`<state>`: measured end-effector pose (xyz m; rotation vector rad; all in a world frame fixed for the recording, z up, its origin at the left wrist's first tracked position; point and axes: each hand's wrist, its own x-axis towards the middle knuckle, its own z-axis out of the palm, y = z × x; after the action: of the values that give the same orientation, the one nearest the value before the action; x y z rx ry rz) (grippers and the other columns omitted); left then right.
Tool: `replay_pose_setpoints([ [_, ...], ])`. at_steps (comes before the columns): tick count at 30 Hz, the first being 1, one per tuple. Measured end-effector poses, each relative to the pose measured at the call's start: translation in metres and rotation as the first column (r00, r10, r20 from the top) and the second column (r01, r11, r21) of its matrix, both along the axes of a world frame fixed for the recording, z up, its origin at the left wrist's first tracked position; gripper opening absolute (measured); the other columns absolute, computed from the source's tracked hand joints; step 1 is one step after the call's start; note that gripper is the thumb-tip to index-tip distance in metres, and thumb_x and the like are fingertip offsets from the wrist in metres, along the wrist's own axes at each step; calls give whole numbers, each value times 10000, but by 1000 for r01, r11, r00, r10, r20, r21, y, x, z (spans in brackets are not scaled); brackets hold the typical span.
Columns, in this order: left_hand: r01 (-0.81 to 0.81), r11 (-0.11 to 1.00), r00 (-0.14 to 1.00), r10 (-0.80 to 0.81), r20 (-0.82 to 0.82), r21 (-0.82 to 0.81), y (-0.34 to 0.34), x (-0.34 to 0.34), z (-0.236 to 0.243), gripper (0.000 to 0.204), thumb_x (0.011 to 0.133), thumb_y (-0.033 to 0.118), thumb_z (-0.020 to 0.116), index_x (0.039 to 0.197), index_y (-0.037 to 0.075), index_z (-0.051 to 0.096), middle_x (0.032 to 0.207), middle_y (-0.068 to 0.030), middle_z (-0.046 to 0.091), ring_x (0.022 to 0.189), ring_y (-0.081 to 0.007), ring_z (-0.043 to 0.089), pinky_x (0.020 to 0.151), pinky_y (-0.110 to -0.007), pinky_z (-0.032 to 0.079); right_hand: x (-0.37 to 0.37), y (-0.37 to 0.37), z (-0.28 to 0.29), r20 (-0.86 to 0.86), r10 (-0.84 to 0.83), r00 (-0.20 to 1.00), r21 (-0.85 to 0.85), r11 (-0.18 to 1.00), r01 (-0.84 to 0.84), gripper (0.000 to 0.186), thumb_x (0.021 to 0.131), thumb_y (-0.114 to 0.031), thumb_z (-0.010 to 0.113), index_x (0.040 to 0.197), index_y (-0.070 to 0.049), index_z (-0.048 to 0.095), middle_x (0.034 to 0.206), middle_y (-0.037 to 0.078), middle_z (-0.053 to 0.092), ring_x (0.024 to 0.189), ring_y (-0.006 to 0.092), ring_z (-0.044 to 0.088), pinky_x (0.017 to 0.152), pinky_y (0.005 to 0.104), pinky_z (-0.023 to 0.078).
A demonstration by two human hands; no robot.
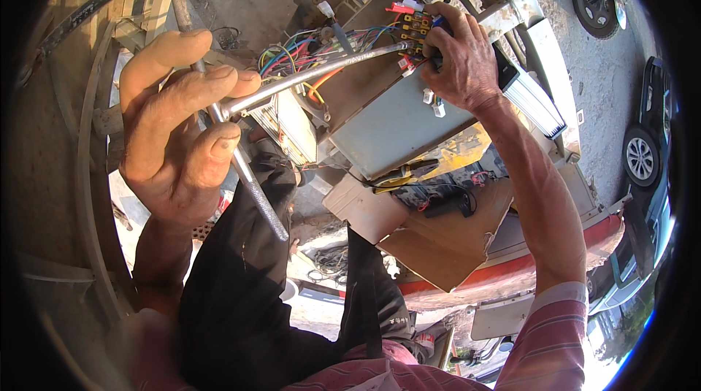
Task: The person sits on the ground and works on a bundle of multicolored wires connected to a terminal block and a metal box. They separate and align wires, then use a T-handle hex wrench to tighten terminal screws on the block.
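Observation:
My left hand (pixel 168 128) is closed around the crossbar of a T-handle socket wrench (pixel 314 73). The wrench's long shaft runs right and its tip meets a dark terminal block (pixel 415 26) with brass-coloured tabs. My right hand (pixel 465 59) grips the right side of that block, fingers curled over its edge; a bit of blue shows beneath them. Red and white connectors (pixel 400 8) sit at the block's upper end. A bundle of coloured wires (pixel 292 55) lies behind the wrench shaft. Below the block is a grey metal box (pixel 401 128).
A finned silver unit (pixel 537 102) stands right of my right wrist. Yellow-handled pliers (pixel 409 173) and a cardboard piece (pixel 445 234) lie nearer me. My legs (pixel 248 267) are below. A parked car (pixel 642 165) and a wheel (pixel 595 4) are at the far right.

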<state>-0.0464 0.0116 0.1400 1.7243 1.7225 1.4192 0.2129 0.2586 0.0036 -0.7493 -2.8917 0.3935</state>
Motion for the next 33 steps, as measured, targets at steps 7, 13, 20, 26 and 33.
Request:
replay_pose_setpoints([
  [7,-260,960,966,259,18,109,10,9,-22,481,1040,43,533,1471,-144,428,1465,-365,519,984,-353,771,767,-368,678,0,0,0,-3,-7,1000,-12,1000,7,177,702,-146,775,821,-92,655,1447,59,545,1202,313,565,1066,462,454],
  [13,-376,907,825,421,378,-189,14,8,-16,508,1046,-4,498,1541,-79,414,1400,-273,624,1027,-281,771,749,-279,633,0,0,0,1,-2,1000,-5,1000,2,174,698,-144,775,815,-93,656,1450,60,545,1207,311,563,1067,459,454],
  [20,-169,985,985,168,29,42,21,0,-22,444,1078,59,526,1499,-81,494,1183,-225,738,996,-287,764,817,-338,626,-1,-1,0,-23,-6,1000,9,1000,6,177,693,-136,771,813,-92,649,1442,56,551,1199,314,567,1053,454,465],
  [26,234,968,890,-174,-422,94,29,-4,-3,262,802,118,831,1057,66,800,1042,-109,763,955,-297,755,878,-415,568,-2,0,3,-14,-4,1000,-17,1000,4,176,733,-144,728,892,-71,732,1419,66,566,1206,314,568,1060,463,473],
  [33,-83,993,815,113,-568,78,34,-4,-10,240,985,66,619,1165,-19,755,1174,-215,740,1112,-370,708,1066,-480,496,-2,-1,2,-2,-14,1000,-19,1000,14,161,731,-141,728,881,-82,719,1420,67,567,1205,315,568,1059,462,473],
])
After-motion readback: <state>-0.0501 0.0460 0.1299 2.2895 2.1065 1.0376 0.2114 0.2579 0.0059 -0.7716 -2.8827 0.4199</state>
